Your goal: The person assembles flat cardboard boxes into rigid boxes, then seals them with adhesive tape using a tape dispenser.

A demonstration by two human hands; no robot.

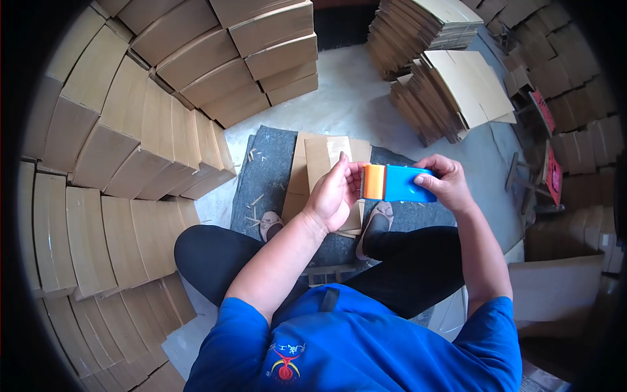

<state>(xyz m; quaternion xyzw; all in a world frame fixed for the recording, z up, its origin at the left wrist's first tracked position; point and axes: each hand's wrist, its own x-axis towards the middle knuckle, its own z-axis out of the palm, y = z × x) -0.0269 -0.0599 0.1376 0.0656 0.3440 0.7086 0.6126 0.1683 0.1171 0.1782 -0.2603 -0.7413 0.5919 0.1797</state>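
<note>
My right hand (446, 181) grips the blue end of a handheld tape dispenser (408, 183), thumb on its face and fingers along the far edge. Its orange head (374, 181) has a toothed edge and points left. At that edge is my left hand (332, 196), palm turned up, thumb stretched out and fingers apart; some fingertips are hidden behind the head. Below the hands, flat cardboard pieces (317, 157) lie on a dark mat (264, 157) between my feet.
Stacked cartons (121, 153) rise close on my left, with more cartons (241, 55) ahead. Piles of flattened cardboard (467, 85) stand at front right. Red-topped stools (552, 173) are on the right, beside further cartons. Small scraps (255, 202) lie on the mat.
</note>
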